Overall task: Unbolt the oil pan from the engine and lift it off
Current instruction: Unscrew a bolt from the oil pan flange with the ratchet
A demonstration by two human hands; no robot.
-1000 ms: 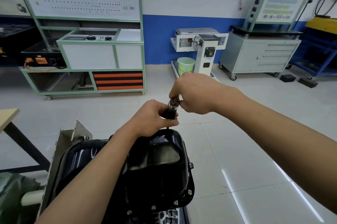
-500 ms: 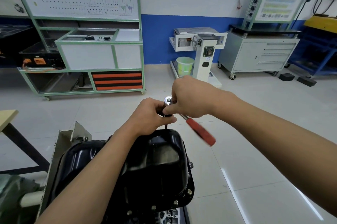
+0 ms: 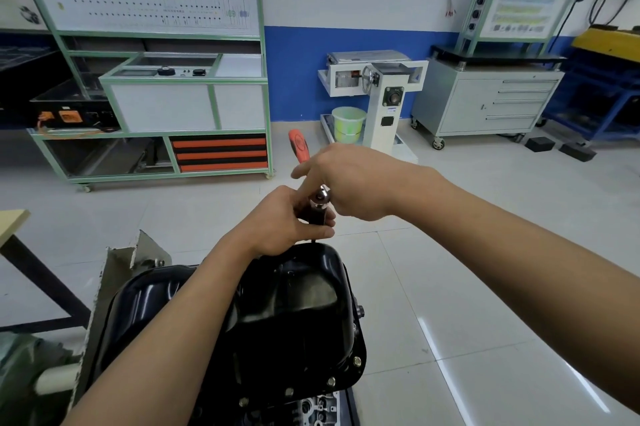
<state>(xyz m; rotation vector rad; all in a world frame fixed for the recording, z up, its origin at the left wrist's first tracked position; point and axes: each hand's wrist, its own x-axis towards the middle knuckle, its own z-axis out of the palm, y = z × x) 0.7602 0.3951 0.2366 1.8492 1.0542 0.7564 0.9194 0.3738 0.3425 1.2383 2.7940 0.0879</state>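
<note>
A glossy black oil pan [image 3: 294, 314] sits bolted on the engine [image 3: 318, 408] below me, with several bolts [image 3: 330, 381] along its near right flange. At the pan's far edge my left hand [image 3: 284, 221] grips the black socket extension [image 3: 317, 214] of a ratchet. My right hand [image 3: 353, 179] holds the ratchet by its chrome head [image 3: 321, 195]. The ratchet's red handle [image 3: 298, 145] points away and up to the left. The bolt under the socket is hidden by my left hand.
A grey metal stand bracket [image 3: 117, 273] rises left of the pan. A wooden table corner [image 3: 10, 221] is at far left. Across the tiled floor stand a green-framed trainer bench [image 3: 173, 96], a white engine stand [image 3: 384, 103] with a green bucket [image 3: 348, 124], and a grey cabinet [image 3: 485, 103].
The red handle has swung from the near right round to the far left. My left hand has stayed on the extension at the pan's far edge.
</note>
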